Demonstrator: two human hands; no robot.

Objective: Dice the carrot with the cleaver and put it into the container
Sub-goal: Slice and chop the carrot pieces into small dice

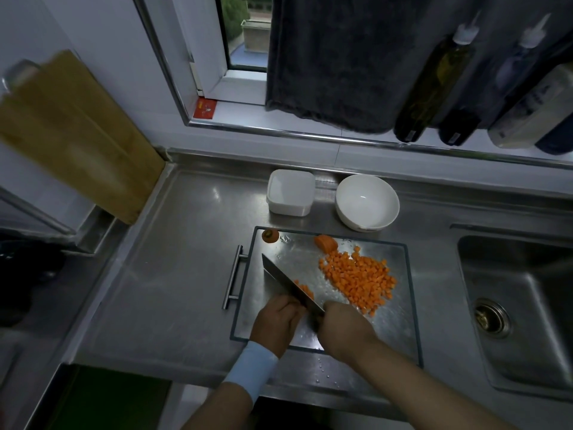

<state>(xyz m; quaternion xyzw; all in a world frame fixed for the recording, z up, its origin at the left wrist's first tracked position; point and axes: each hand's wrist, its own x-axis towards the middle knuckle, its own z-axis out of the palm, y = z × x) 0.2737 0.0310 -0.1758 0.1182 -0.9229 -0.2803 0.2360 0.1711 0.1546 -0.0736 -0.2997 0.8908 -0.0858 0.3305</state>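
While our right grip (344, 324) clenches the cleaver (288, 282), hiding its handle, the blade half-screens the carrot (305, 290) held under the curled fingers of our left grip (276, 321) on the board (400, 321). Cut dice (359, 280) lie heaped at right; the container (290, 193) stands behind.

Both forearms reach forward, close together. The left hand (276, 321), a blue band (252, 370) on its wrist, curls its fingers onto the carrot (305, 290). The right hand (344, 330) grips the cleaver (288, 282) by its handle.
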